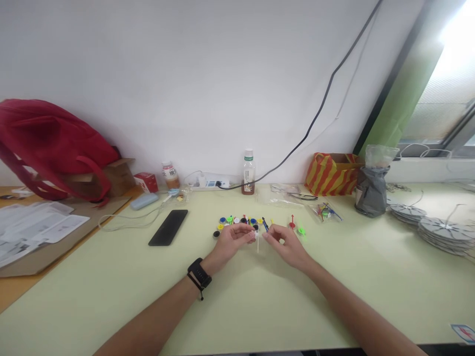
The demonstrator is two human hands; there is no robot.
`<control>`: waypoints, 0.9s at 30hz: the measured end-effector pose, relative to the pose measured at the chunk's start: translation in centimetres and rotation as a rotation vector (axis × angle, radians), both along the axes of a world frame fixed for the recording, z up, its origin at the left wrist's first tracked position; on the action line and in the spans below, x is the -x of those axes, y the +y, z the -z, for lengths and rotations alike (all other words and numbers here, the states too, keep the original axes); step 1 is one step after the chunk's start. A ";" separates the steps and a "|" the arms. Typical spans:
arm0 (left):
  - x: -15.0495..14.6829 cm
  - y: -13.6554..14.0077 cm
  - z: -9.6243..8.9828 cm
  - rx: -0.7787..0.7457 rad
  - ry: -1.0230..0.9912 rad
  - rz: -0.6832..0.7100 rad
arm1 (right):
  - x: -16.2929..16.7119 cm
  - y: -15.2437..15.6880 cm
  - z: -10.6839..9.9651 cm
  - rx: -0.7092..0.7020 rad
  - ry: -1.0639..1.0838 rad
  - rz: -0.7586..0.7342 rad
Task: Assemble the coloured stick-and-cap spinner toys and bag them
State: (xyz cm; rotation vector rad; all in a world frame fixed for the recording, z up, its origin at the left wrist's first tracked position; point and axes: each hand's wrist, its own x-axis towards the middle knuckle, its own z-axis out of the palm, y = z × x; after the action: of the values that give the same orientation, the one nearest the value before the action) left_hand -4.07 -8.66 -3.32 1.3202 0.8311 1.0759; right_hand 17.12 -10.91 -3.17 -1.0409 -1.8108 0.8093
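Note:
Near the middle of the table, my left hand (232, 242) pinches a small white piece, mostly hidden by the fingers. A thin white stick (258, 244) stands upright at those fingertips, between the hands. My right hand (286, 243) is closed on a slim dark-blue arrow-shaped piece (264, 223), tip pointing up and away. Just beyond both hands lie several small round plastic pieces in different colours, among them a blue disc (222, 220) and a black disc (216, 234). To the right are a red disc with an arrow (292, 225) and a bright green disc (301, 231).
A black phone (168, 228) lies on the left. Along the wall stand a drink bottle (248, 173), a power strip (211, 183) and a striped bag (326, 174). Stacked grey discs (445, 232) sit at right; a red backpack (55, 143) is far left.

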 end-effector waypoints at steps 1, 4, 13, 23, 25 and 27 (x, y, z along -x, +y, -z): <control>0.0 0.0 0.0 -0.005 0.000 0.002 | 0.1 -0.1 -0.1 0.000 0.025 -0.011; 0.1 0.0 0.1 -0.018 -0.002 0.014 | 0.5 -0.4 -0.3 0.005 0.071 -0.064; -0.1 -0.1 -0.3 0.020 -0.015 0.000 | 0.1 -0.4 0.3 -0.057 0.020 -0.084; -0.1 -0.2 -0.4 0.061 -0.006 -0.020 | -0.1 -0.1 0.3 0.008 -0.078 0.038; -0.1 -0.2 -0.3 0.051 -0.006 -0.014 | 0.0 0.0 0.1 0.016 -0.042 0.032; -0.1 -0.2 -0.3 0.038 -0.008 0.002 | 0.1 0.0 -0.1 0.019 0.003 -0.022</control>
State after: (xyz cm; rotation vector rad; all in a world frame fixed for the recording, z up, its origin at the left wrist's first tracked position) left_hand -3.95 -8.84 -3.01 1.2839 0.8398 1.0583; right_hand 17.00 -10.94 -3.04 -1.0332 -1.8180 0.8421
